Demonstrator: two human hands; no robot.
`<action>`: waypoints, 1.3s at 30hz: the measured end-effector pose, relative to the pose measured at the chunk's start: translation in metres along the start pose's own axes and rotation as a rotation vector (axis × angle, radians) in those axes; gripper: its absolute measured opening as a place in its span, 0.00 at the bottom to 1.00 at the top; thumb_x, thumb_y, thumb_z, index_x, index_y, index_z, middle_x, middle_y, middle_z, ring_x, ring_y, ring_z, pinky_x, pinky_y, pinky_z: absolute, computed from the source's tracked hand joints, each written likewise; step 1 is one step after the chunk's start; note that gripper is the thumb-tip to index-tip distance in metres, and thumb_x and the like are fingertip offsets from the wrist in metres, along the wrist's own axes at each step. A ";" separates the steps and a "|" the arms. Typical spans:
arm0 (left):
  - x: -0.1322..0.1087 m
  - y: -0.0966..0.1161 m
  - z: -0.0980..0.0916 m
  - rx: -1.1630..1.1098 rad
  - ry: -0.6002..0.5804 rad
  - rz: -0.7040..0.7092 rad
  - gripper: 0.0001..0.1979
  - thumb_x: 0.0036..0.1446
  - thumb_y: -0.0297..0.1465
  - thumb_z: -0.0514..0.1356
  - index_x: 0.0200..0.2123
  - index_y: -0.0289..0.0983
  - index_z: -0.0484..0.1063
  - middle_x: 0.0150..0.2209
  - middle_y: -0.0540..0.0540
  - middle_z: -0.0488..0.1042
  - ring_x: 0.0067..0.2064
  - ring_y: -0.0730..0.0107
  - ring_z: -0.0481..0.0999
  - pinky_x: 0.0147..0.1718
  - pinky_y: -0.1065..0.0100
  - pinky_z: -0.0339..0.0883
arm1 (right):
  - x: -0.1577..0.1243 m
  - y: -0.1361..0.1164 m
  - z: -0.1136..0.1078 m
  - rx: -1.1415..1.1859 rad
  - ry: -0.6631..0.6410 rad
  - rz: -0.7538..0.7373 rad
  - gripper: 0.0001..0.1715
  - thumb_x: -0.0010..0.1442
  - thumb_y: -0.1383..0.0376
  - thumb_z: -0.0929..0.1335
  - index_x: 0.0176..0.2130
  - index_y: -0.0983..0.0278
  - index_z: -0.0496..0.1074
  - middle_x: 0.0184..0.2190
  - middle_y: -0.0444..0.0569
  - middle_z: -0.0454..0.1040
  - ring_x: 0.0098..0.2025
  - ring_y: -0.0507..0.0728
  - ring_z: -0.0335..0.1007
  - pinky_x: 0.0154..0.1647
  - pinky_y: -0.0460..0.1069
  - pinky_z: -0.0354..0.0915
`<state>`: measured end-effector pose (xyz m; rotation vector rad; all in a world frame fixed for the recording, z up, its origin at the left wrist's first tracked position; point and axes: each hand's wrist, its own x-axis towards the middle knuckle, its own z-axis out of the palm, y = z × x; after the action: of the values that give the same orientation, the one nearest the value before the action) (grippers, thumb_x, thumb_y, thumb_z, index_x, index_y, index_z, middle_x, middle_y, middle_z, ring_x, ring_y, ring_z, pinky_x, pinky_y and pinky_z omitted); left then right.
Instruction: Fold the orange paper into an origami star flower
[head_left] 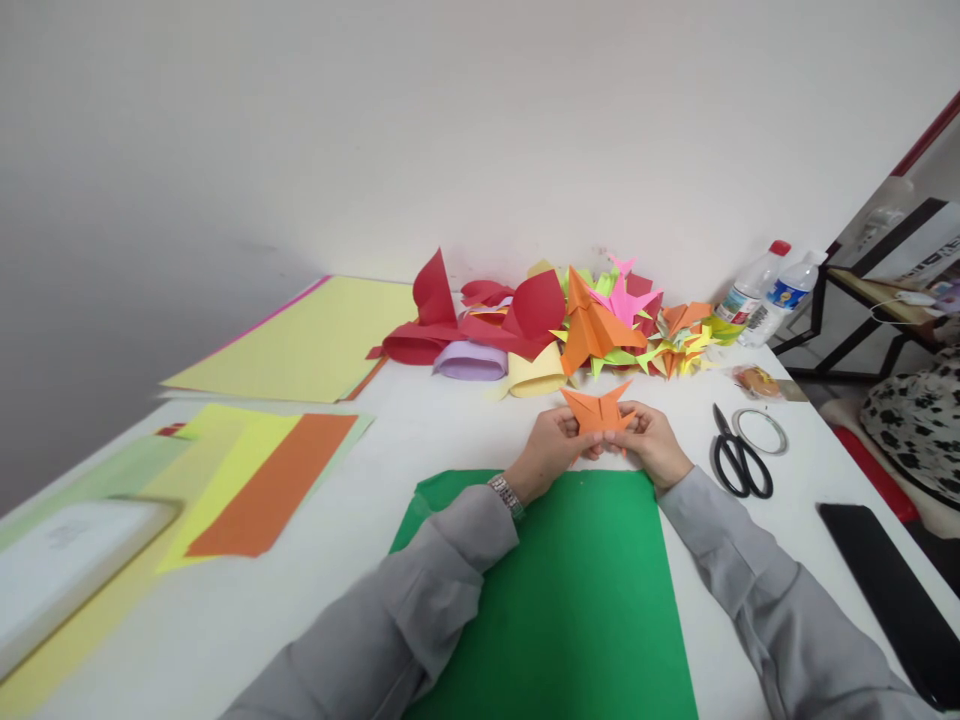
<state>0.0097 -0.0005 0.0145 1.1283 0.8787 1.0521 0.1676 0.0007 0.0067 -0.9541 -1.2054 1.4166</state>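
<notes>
An orange origami figure (600,408) with pointed tips is held between both hands, just beyond the far edge of a green sheet (570,590). My left hand (550,450), with a metal watch at the wrist, pinches its left side. The right side is gripped by my right hand (651,442), thumb in front. Both thumbs nearly meet at the figure's lower middle. The fingers behind the paper are mostly hidden. Close behind stands a pile of folded paper pieces, among them an orange paper plane (592,325) and a pink folded star shape (624,300).
Scissors (739,462) and a tape roll (761,432) lie to the right, near a black flat object (889,600). Two bottles (784,292) stand at the back right. On the left are coloured sheets (274,485), a white box (71,570) and large yellow sheets (292,335). Another person sits at far right.
</notes>
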 end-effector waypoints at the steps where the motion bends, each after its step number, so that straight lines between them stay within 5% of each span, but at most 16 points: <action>1: 0.000 0.001 0.000 0.007 0.000 -0.003 0.17 0.36 0.35 0.69 0.29 0.31 0.74 0.20 0.47 0.75 0.21 0.72 0.72 0.22 0.70 0.68 | 0.000 0.000 -0.001 0.000 -0.008 0.004 0.21 0.37 0.64 0.77 0.34 0.66 0.71 0.18 0.42 0.74 0.18 0.49 0.65 0.22 0.46 0.61; 9: 0.000 0.000 0.000 -0.021 -0.034 -0.002 0.16 0.36 0.34 0.69 0.28 0.30 0.72 0.18 0.48 0.73 0.19 0.74 0.71 0.21 0.71 0.66 | 0.001 0.002 -0.002 0.031 0.001 0.041 0.20 0.36 0.65 0.77 0.31 0.66 0.72 0.18 0.42 0.74 0.16 0.49 0.63 0.18 0.44 0.58; 16: 0.003 -0.004 -0.005 -0.105 -0.041 -0.017 0.12 0.38 0.30 0.68 0.27 0.30 0.71 0.20 0.48 0.73 0.21 0.73 0.71 0.22 0.70 0.66 | 0.003 0.001 -0.003 0.112 0.013 0.041 0.17 0.46 0.60 0.74 0.35 0.66 0.73 0.16 0.43 0.73 0.18 0.52 0.68 0.23 0.46 0.63; 21: 0.005 -0.002 -0.007 -0.173 -0.093 -0.016 0.10 0.39 0.29 0.66 0.26 0.31 0.70 0.20 0.49 0.73 0.21 0.73 0.70 0.21 0.71 0.65 | 0.001 0.001 -0.002 -0.058 -0.064 0.020 0.20 0.53 0.55 0.70 0.20 0.67 0.70 0.14 0.45 0.71 0.17 0.49 0.65 0.21 0.44 0.59; 29: 0.003 -0.001 -0.004 -0.119 -0.095 -0.018 0.13 0.39 0.31 0.67 0.28 0.31 0.70 0.21 0.47 0.74 0.22 0.73 0.71 0.22 0.71 0.66 | -0.001 -0.001 -0.001 -0.174 -0.051 0.169 0.22 0.48 0.52 0.71 0.17 0.67 0.70 0.10 0.44 0.69 0.11 0.46 0.57 0.12 0.42 0.50; 39: 0.004 -0.005 -0.004 -0.066 -0.090 0.000 0.15 0.38 0.33 0.69 0.27 0.31 0.69 0.19 0.49 0.72 0.20 0.74 0.70 0.20 0.72 0.65 | -0.003 0.002 0.000 -0.153 -0.041 0.107 0.22 0.47 0.52 0.72 0.17 0.66 0.69 0.09 0.40 0.64 0.11 0.45 0.53 0.12 0.42 0.45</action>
<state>0.0081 0.0035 0.0089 1.1121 0.7674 1.0152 0.1679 -0.0022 0.0041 -1.1134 -1.3250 1.4498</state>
